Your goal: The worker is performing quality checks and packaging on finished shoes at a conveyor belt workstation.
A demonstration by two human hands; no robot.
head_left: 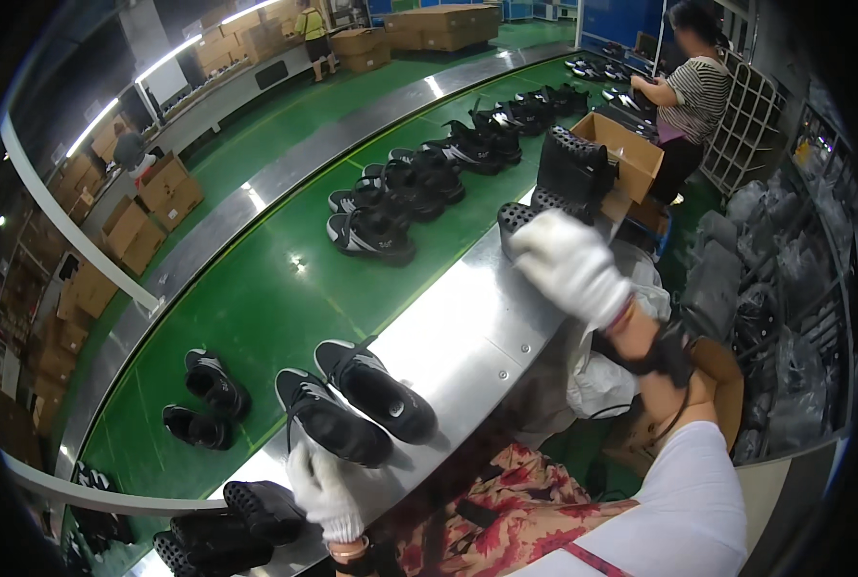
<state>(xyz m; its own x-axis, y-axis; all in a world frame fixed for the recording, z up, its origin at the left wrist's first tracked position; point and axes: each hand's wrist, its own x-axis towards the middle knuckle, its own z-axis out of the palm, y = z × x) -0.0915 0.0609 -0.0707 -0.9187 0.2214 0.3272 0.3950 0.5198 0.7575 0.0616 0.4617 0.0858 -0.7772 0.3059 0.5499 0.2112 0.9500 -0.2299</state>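
My left hand [321, 492], in a white knit glove, is beside a black sneaker [338, 423] with grey trim, near its dangling lace. Its fingertips are partly hidden, so its grip is unclear. A second such sneaker [383, 392] stands close by on the metal edge. My right hand [566, 264], also gloved in white, is stretched forward and somewhat blurred. Its fingers look curled in, against a black shoe-like piece with a dotted surface [516, 223]; what they hold is hidden. Another dotted black piece [575, 163] stands just beyond.
A green conveyor [285, 279] bears several black sneakers [371, 231] and a smaller pair [215, 385]. More dotted black pieces [256, 510] lie near my left wrist. An open carton [631, 154] sits ahead, near a person in stripes [703, 91]. Racks of plastic-wrapped goods [794, 279] line the right.
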